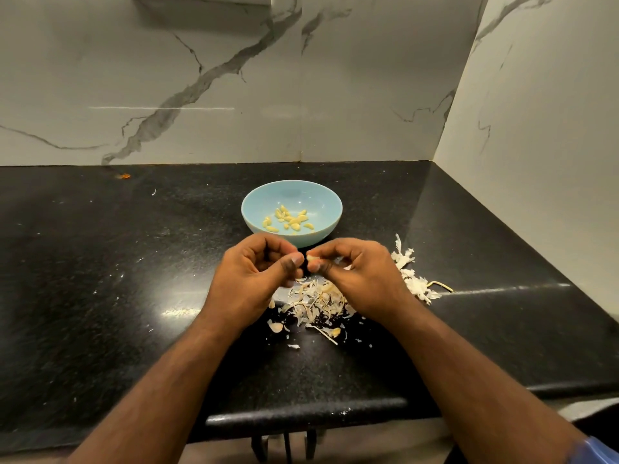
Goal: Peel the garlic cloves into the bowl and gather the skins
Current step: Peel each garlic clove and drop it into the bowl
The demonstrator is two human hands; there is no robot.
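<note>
Garlic clove (313,259), small, light and slick, pinched by right hand (360,276) fingers; left hand (254,279) fingers curled, picking its papery skin.

Black speckled counter (100,296) filling the lower scene, its glossy top catching a light glare near the middle. Rounded front edge (301,410) running along the near side, stepping out farther at the right. Grey-veined marble wall (201,78) rising behind the counter at the far side; a second marble wall (536,145) meeting it at the right, forming a corner. Small orange scrap (124,176) lying far left, just where counter meets wall. Dark metal legs (284,447) showing under the near edge. Blue sleeve (596,450) showing at the near right corner.
</note>
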